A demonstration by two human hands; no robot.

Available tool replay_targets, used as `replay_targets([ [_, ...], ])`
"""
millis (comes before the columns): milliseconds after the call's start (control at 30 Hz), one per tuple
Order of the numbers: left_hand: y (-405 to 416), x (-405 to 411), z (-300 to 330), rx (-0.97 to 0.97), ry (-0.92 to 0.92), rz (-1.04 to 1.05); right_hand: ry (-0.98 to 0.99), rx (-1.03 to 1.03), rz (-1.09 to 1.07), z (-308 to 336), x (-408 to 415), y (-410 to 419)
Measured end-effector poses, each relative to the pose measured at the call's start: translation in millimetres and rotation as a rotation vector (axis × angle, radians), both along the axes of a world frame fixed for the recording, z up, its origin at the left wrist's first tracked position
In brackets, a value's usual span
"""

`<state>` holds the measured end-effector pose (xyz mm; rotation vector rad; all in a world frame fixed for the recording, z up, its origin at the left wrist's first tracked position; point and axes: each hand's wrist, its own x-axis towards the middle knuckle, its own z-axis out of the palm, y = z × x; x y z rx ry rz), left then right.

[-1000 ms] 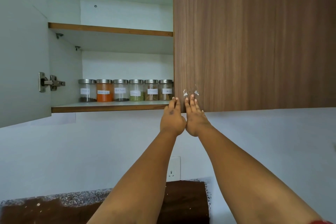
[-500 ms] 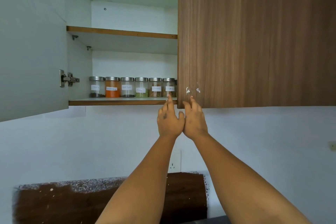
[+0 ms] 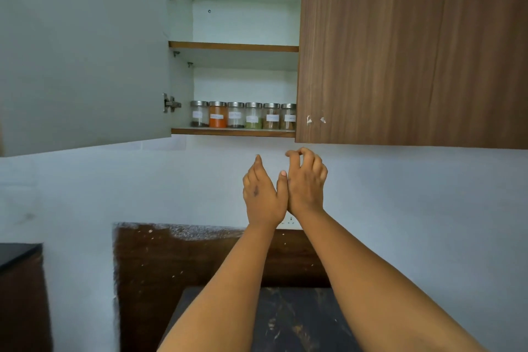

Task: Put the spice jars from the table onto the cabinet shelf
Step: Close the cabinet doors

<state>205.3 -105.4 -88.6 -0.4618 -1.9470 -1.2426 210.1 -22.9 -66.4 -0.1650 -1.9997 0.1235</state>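
Several glass spice jars (image 3: 243, 115) with steel lids and white labels stand in a row on the cabinet's lower shelf (image 3: 233, 132); one holds orange powder (image 3: 217, 116). My left hand (image 3: 263, 194) and my right hand (image 3: 307, 183) are raised side by side below the cabinet, in front of the white wall, touching each other at the thumbs. Both hold nothing. The left hand's fingers are relaxed and the right hand's fingers curl loosely.
The left cabinet door (image 3: 83, 51) stands open, the right wooden door (image 3: 411, 48) is closed. An upper shelf (image 3: 233, 46) holds nothing. A dark table top (image 3: 285, 320) lies below my arms, with a brown panel (image 3: 171, 260) behind it and a dark counter (image 3: 17, 254) at left.
Both hands have dropped from the closed door's lower edge to below the cabinet. The view has pulled back and tilted down, showing the table top.
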Motion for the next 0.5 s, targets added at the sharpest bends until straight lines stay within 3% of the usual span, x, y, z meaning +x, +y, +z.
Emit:
replay_targets([
  [233,-77,49,-18,-0.009,-0.039,0.127,-0.026,-0.089,0.102,-21,46,-70],
  [500,-165,67,-1,0.117,-0.076,0.178,0.071,-0.096,0.209,6,62,-143],
])
